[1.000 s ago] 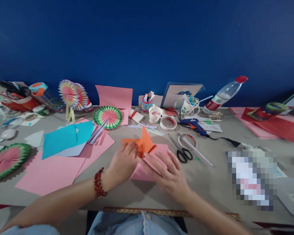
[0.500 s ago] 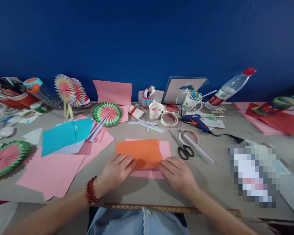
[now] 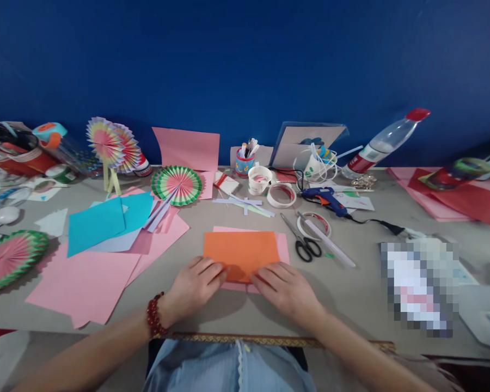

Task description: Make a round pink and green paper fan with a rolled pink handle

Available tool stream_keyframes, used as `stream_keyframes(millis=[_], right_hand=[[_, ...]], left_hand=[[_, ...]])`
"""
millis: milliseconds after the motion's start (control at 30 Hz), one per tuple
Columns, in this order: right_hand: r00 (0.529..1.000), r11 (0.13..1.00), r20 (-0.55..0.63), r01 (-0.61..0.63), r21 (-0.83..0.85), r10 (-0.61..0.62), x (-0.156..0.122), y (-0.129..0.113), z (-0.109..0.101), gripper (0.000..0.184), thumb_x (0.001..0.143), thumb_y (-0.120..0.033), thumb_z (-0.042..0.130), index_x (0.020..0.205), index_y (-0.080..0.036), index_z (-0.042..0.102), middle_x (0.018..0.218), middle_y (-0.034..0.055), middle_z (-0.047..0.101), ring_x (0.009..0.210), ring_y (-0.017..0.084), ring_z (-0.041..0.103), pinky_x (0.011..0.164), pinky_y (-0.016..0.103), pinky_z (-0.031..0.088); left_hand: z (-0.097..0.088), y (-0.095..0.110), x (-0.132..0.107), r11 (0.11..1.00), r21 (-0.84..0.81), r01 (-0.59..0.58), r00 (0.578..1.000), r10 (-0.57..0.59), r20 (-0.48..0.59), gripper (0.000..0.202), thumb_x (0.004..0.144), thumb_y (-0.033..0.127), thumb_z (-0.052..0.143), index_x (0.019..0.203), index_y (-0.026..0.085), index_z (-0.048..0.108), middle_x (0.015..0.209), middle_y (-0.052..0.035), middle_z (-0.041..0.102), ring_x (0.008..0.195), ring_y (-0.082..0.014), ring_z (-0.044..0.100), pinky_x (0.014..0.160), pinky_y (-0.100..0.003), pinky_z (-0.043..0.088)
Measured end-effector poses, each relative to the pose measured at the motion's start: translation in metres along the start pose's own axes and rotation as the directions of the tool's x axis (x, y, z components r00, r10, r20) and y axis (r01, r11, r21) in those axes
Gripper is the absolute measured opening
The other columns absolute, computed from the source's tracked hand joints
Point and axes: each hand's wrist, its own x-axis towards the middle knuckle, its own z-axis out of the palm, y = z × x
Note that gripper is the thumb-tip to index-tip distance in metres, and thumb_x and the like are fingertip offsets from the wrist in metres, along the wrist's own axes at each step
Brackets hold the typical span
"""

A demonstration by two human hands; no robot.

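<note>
An orange sheet of paper (image 3: 242,249) lies over a pink sheet (image 3: 283,247) on the table in front of me. My left hand (image 3: 198,283) grips the orange paper's near left corner, fingertips on top of it and the thumb at the edge. At the near right part of the same edge, my right hand (image 3: 288,288) has its fingers closed on the paper. Both thumbs are largely hidden. Just right of the sheets lie black-handled scissors (image 3: 307,250).
Blue paper (image 3: 96,226) and pink sheets (image 3: 81,280) spread out at left, beside a pleated paper fan (image 3: 177,185). Tape rolls (image 3: 281,195), a glue gun (image 3: 326,198) and a clear stick (image 3: 330,244) lie at right. A tilted bottle (image 3: 381,144) stands behind.
The orange paper has shifted right over the pink sheet and now lies straighter. My right hand has come slightly left along its near edge, while the view has tipped down a little.
</note>
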Motion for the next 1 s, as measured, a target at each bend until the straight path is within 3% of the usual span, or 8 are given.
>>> stream_keyframes(millis=[200, 400, 533, 667, 1000], right_hand=[[0.996, 0.994, 0.073, -0.054, 0.096, 0.047, -0.003, 0.010, 0.002, 0.026, 0.099, -0.011, 0.043, 0.099, -0.015, 0.068, 0.086, 0.0078, 0.069, 0.079, 0.019, 0.058, 0.073, 0.032, 0.045], [0.960, 0.929, 0.206, -0.244, 0.278, 0.191, 0.003, 0.016, -0.004, 0.025, 0.102, -0.022, 0.045, 0.093, -0.018, 0.067, 0.088, 0.0069, 0.067, 0.082, 0.019, 0.059, 0.074, 0.030, 0.045], [0.947, 0.937, 0.263, -0.251, 0.245, 0.185, 0.020, 0.013, -0.002, 0.020, 0.101, -0.027, 0.050, 0.093, -0.018, 0.066, 0.087, 0.0066, 0.066, 0.081, 0.019, 0.059, 0.075, 0.032, 0.045], [0.922, 0.957, 0.360, -0.221, 0.188, 0.143, 0.039, 0.005, 0.003, 0.013, 0.098, -0.026, 0.057, 0.092, -0.018, 0.066, 0.090, 0.0060, 0.068, 0.084, 0.020, 0.061, 0.076, 0.033, 0.045], [0.869, 0.937, 0.465, -0.291, 0.195, 0.173, 0.058, 0.012, 0.010, 0.012, 0.098, -0.024, 0.058, 0.089, -0.019, 0.064, 0.085, 0.0037, 0.070, 0.081, 0.019, 0.064, 0.069, 0.030, 0.041]], left_hand=[[0.004, -0.003, -0.013, 0.991, -0.042, 0.128, 0.992, -0.127, 0.021, 0.017, 0.099, 0.016, 0.050, 0.111, 0.016, 0.062, 0.097, -0.0071, 0.067, 0.086, -0.0218, 0.057, 0.077, -0.036, 0.045], [-0.004, -0.009, -0.016, 0.866, -0.355, 0.351, 0.935, -0.343, 0.089, 0.013, 0.101, 0.023, 0.050, 0.093, 0.018, 0.059, 0.094, -0.0043, 0.067, 0.087, -0.0188, 0.060, 0.082, -0.034, 0.046], [-0.009, -0.013, -0.012, 0.778, -0.433, 0.455, 0.889, -0.422, 0.175, 0.016, 0.100, 0.028, 0.052, 0.088, 0.019, 0.058, 0.091, -0.0034, 0.067, 0.086, -0.0191, 0.061, 0.079, -0.033, 0.046], [-0.009, -0.014, -0.012, 0.728, -0.479, 0.491, 0.870, -0.440, 0.223, 0.018, 0.100, 0.030, 0.052, 0.089, 0.020, 0.061, 0.093, -0.0043, 0.067, 0.086, -0.0184, 0.062, 0.078, -0.032, 0.047], [-0.026, -0.032, -0.016, 0.809, -0.308, 0.502, 0.861, -0.434, 0.265, 0.020, 0.098, 0.033, 0.057, 0.086, 0.018, 0.063, 0.094, -0.0039, 0.068, 0.090, -0.0199, 0.061, 0.083, -0.036, 0.044]])
